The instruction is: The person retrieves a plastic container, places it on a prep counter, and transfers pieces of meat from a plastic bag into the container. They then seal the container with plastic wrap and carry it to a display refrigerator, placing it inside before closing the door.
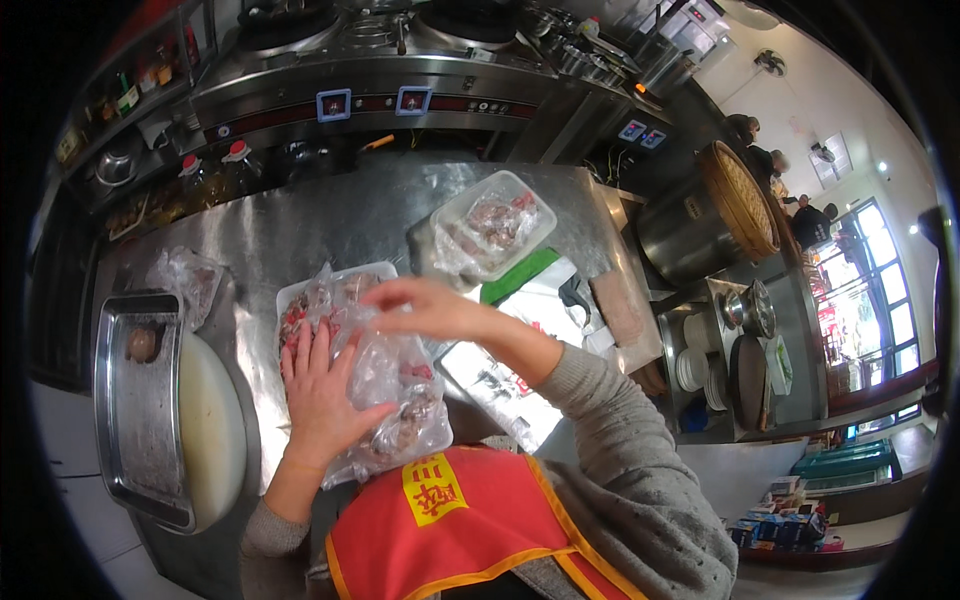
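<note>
Directly before me lies a white plastic tray [442, 375] with several clear plastic bags [382, 375] of dark meat-like pieces and red bits. My left hand [322, 394] rests spread over the bags at the tray's left side, fingers apart. Above the bags, near the tray's upper part, is my right hand [412, 307], its fingers partly bent; whether they touch or pinch the plastic cannot be told. A second translucent tub [551, 221] with bagged pieces stands farther back, to the right.
To the left, a steel pan [139, 450] with one brown round item [144, 343] overlaps a large pale bowl [214, 435]. A small plastic bag [191, 281] lies behind them. Right of the tray are a printed white bag [525, 375] and a brown cloth [616, 307]. A steamer pot [679, 225] stands beyond.
</note>
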Action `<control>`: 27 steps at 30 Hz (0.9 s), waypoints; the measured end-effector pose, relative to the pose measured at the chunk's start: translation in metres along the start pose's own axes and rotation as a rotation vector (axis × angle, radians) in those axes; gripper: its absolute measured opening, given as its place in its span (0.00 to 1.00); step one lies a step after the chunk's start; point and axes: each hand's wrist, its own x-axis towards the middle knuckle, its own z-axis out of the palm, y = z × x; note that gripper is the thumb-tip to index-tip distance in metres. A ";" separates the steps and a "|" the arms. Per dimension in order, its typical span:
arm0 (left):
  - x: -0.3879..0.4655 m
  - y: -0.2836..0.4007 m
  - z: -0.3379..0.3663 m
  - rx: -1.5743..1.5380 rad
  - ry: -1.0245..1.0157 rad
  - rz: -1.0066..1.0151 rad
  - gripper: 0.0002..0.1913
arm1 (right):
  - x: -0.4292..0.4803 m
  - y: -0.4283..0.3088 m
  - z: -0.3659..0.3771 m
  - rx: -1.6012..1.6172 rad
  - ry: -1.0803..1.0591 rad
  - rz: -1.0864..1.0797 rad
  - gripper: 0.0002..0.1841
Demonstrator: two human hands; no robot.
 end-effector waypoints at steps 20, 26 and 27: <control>0.009 -0.010 0.016 -0.039 -0.144 -0.032 0.44 | 0.001 0.163 -0.141 -0.305 0.801 0.122 0.10; 0.010 -0.010 0.016 -0.064 -0.114 -0.024 0.44 | -0.004 0.211 -0.202 -1.029 0.858 0.592 0.14; 0.010 -0.010 0.016 -0.070 -0.110 -0.018 0.44 | -0.002 0.223 -0.203 -1.077 0.847 0.580 0.14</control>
